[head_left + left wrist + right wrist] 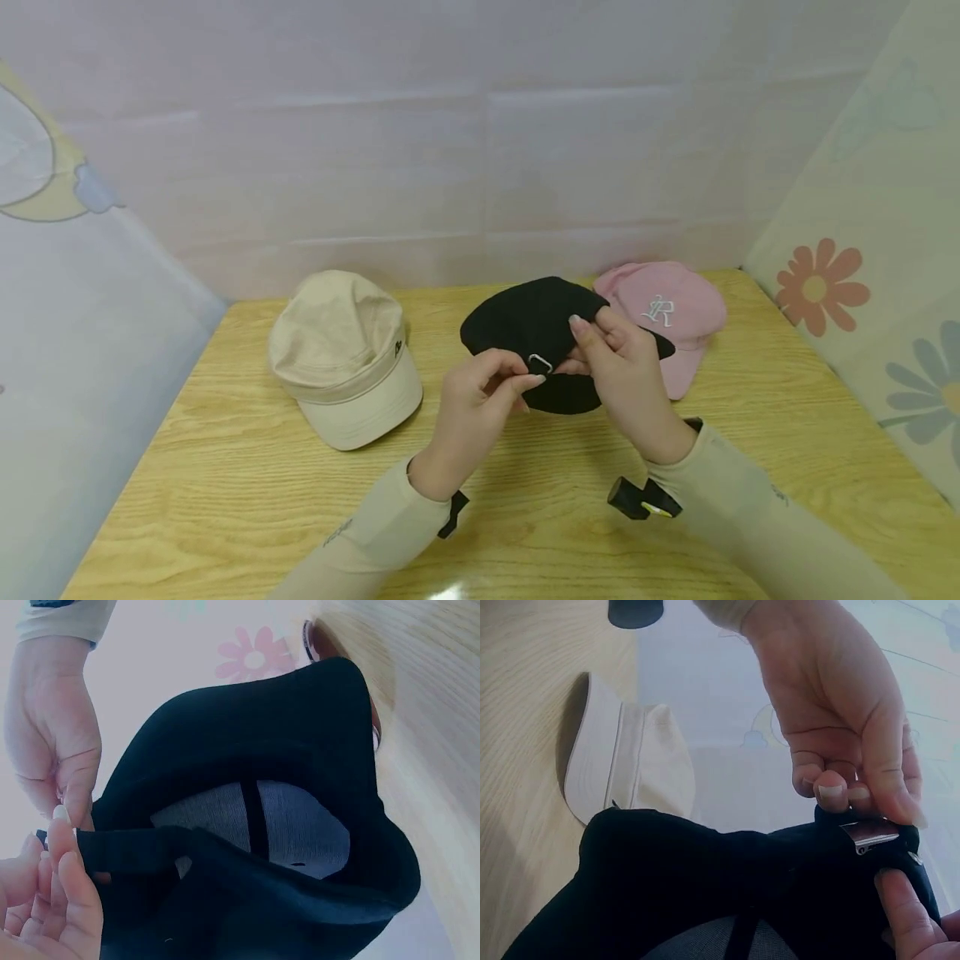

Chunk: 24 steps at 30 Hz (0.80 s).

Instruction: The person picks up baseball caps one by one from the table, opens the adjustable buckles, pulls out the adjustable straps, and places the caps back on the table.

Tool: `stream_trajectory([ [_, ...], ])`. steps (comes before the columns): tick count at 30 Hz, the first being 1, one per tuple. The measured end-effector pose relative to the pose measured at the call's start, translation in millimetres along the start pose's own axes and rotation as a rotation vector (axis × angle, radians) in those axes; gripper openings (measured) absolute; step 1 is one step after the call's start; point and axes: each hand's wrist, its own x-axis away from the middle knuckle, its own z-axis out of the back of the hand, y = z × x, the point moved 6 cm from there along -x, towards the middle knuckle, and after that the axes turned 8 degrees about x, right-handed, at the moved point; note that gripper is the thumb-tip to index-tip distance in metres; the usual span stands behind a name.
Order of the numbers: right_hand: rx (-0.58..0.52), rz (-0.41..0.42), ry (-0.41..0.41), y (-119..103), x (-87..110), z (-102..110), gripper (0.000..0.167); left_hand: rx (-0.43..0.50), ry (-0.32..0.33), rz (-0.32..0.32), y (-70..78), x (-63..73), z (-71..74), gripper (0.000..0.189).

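Cap (517, 321), black, held above desk (225, 500) toward far edge. We judge it light, soft, not slippery; best gripped at strap (124, 851) and cloth. Left hand (476, 396) pinches strap beside buckle (871, 834); right hand (630, 367), fingers clamped on cap. We count three caps: black, beige cap (337, 333) toward far-left corner, pink cap (693, 308) far-right; one buckle.

Black cap (517, 321) held aloft, silver buckle (871, 834) showing.

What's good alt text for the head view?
A person's left hand and right hand grip a black cap near its metal buckle, above a wooden table. A beige cap sits left; a pink cap, partly hidden, sits right.
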Motion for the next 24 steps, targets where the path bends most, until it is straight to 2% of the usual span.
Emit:
stream_trajectory([
  [4,-0.013,0.007,0.001,-1.3,0.3,0.1,0.022,-0.051,-0.007,-0.027,1.2,0.8,0.1,0.011],
  [12,0.105,0.171,0.023,-11.6,5.9,-3.6,0.014,-0.310,0.062,0.061,5.3,-1.2,0.0,0.019],
  [15,0.120,0.217,0.019,-13.6,8.5,-6.0,0.012,-0.358,0.087,0.087,7.0,-2.0,0.0,0.019],
  [18,0.115,0.231,0.014,-13.6,9.5,-7.0,0.014,-0.325,0.082,0.102,7.5,-2.3,0.0,0.017],
  [24,0.019,0.192,-0.007,-9.9,7.9,-5.3,0.020,-0.152,0.033,0.107,4.2,1.1,-0.9,0.013],
])
